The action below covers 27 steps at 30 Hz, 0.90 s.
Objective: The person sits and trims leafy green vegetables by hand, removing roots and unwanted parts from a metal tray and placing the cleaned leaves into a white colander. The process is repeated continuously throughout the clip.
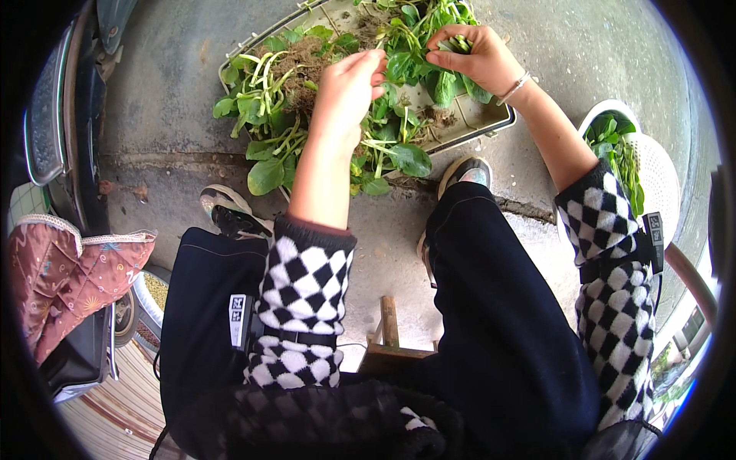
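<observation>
My right hand point(483, 60) is closed around a small bunch of leafy green stems point(457, 43), whose cut-looking ends show between thumb and fingers. My left hand point(348, 89) hovers over the greens with its fingers curled together; a pale stem tip shows by the thumb, but whether it is gripped I cannot tell. Beneath both hands is a shallow beige plastic tray point(474, 115). Leafy green vegetables point(267, 109) with pale stems are heaped in it, some hanging over the near rim. Brown, soil-covered roots point(302, 69) lie among them.
At right, a white perforated colander point(658, 178) holds picked leafy greens point(618, 155). A wooden stool point(391, 351) is under me. My shoes point(230, 207) rest near the tray. On the left are a quilted brown cloth point(86, 264) and a dark metal-edged object point(49, 109).
</observation>
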Each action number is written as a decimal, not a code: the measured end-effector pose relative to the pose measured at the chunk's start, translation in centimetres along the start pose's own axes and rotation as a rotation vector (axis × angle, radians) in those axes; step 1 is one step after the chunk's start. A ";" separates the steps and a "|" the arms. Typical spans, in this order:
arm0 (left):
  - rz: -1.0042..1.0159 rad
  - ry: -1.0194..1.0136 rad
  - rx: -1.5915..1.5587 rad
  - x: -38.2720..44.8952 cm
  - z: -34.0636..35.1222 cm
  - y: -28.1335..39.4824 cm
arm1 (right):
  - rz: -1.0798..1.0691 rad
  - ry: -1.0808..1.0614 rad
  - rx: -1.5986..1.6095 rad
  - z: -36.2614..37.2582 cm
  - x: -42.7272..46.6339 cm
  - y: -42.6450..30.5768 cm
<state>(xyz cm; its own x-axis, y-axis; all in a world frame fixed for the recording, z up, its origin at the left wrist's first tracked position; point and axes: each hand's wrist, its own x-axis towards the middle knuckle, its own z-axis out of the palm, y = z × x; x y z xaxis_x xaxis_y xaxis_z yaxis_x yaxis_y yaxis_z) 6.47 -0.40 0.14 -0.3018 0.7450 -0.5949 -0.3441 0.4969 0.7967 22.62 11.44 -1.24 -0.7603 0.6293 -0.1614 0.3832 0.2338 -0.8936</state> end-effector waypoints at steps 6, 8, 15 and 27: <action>-0.123 -0.271 -0.397 2.1 1.1 -0.9 | 0.150 -0.138 0.348 -0.5 -1.6 -1.4; -0.068 -0.280 -0.366 2.1 0.7 -0.7 | 0.312 -0.150 0.507 -0.4 -2.0 -1.5; 0.022 -0.233 -0.128 1.0 0.7 0.0 | 0.408 -0.194 0.875 -0.3 -2.2 -1.8; 0.060 -0.127 0.030 0.4 1.0 0.1 | 0.591 -0.070 0.706 1.9 -1.5 -2.9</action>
<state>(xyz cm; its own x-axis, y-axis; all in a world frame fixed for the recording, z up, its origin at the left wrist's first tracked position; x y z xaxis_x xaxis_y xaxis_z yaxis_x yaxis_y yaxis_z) 7.20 0.42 0.04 -0.2053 0.8230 -0.5297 -0.3011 0.4619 0.8343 21.66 8.40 0.81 -0.5813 0.4510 -0.6773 0.3280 -0.6318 -0.7023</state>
